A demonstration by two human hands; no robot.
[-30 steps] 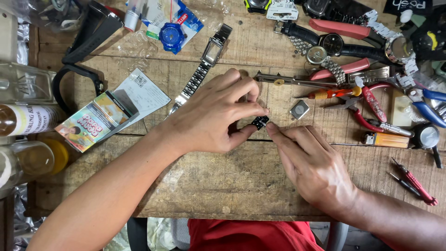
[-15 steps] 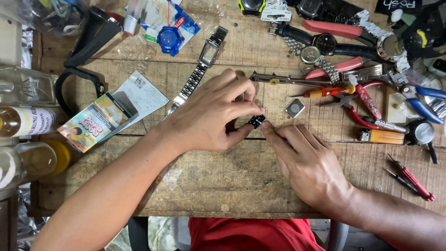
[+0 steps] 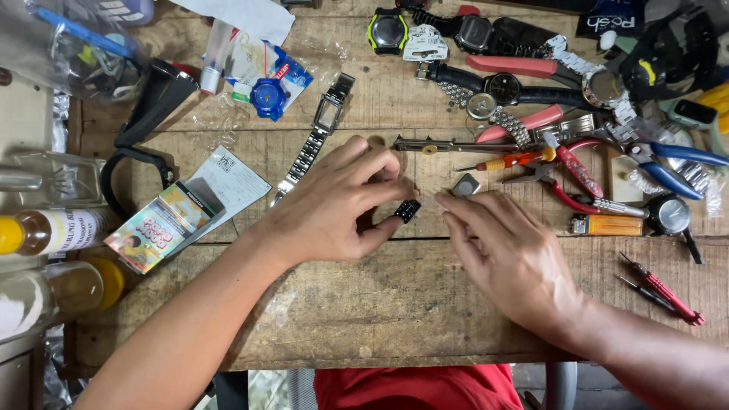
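Observation:
My left hand (image 3: 342, 205) pinches a small black watch-band link piece (image 3: 408, 210) between thumb and fingers at the middle of the worn wooden workbench (image 3: 395, 304). My right hand (image 3: 509, 254) sits just right of it, its fingertips close together and nearly touching the black piece; whether they hold a tiny pin or tool I cannot tell. A small silver square part (image 3: 466, 184) lies just beyond my right fingers. A metal watch with a rectangular case and steel bracelet (image 3: 317, 129) lies behind my left hand.
Pliers with red handles (image 3: 566, 171), a small orange screwdriver (image 3: 509, 161), an orange lighter (image 3: 607, 225), a loupe (image 3: 668, 215) and red screwdrivers (image 3: 661, 290) lie right. Several watches (image 3: 501, 87) crowd the back. Bottles (image 3: 45, 231) and a colourful small box (image 3: 156, 228) stand left.
Both hands stay together on the small black piece with only slight finger shifts. The view has drifted a little, nothing else on the bench has moved.

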